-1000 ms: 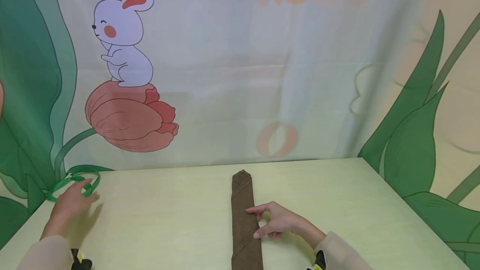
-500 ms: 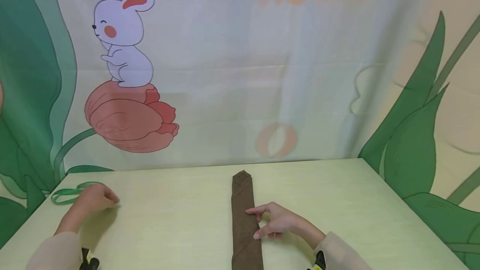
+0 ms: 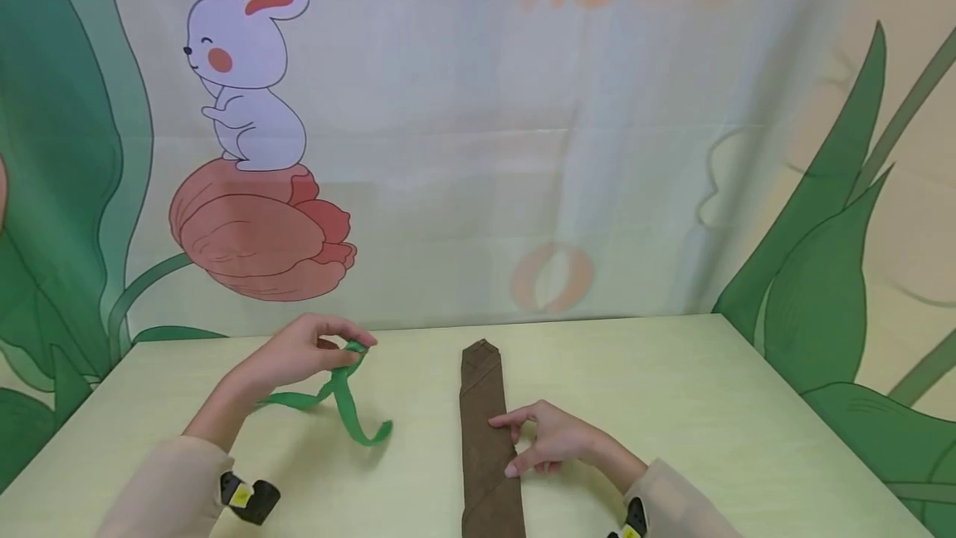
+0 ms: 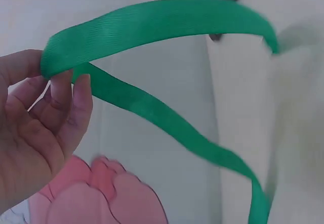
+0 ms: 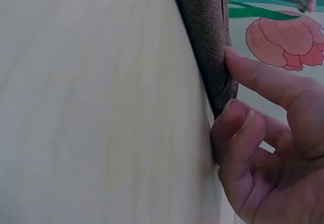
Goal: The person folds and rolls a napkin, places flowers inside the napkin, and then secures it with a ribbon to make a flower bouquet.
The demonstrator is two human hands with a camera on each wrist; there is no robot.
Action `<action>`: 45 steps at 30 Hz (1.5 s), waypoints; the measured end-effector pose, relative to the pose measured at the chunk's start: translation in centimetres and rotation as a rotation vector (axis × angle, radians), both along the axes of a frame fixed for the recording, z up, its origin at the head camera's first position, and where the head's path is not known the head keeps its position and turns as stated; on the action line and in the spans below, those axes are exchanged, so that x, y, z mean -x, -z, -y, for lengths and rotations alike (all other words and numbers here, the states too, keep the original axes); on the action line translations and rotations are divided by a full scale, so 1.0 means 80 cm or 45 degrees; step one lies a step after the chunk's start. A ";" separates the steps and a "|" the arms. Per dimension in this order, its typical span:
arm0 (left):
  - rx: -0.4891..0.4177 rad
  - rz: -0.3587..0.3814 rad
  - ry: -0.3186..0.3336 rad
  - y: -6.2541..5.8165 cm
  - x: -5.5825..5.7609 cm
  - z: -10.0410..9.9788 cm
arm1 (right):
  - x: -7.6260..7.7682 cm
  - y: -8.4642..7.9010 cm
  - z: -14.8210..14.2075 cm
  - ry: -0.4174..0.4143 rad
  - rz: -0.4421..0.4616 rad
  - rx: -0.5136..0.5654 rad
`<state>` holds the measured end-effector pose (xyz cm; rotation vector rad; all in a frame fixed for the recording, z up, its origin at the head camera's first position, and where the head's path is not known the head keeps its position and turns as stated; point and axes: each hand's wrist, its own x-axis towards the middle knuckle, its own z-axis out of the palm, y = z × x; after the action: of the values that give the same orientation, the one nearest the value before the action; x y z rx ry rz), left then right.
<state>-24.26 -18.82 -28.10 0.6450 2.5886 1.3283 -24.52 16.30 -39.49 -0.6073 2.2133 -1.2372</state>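
Observation:
My left hand (image 3: 295, 351) pinches a green ribbon (image 3: 346, 405) up off the left part of the table. One end of it dangles in a curl, and another length trails left behind my wrist. The left wrist view shows the ribbon (image 4: 152, 24) draping from the fingertips in two strands. A long brown strip of rolled or folded cloth (image 3: 485, 438) lies upright across the middle of the table, its pointed end at the back. My right hand (image 3: 556, 438) rests against its right side, index fingertip and thumb tip touching the cloth (image 5: 205, 31).
The pale yellow table (image 3: 657, 372) ends at a printed backdrop curtain (image 3: 448, 256) with a rabbit, a tulip and green leaves. Black and yellow devices (image 3: 250, 498) are worn at both wrists, over beige sleeves.
My left hand has picked the ribbon up from the table's back left corner and carried it right, towards the cloth. My right hand and the brown cloth have stayed in place.

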 end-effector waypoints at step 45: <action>-0.306 -0.160 0.503 -0.137 -0.079 -0.120 | -0.012 -0.030 0.016 0.069 -0.012 0.564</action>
<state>-17.96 -9.21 -17.15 1.2403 2.2391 1.5066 -23.53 15.00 -37.06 -0.7221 1.9803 -1.7751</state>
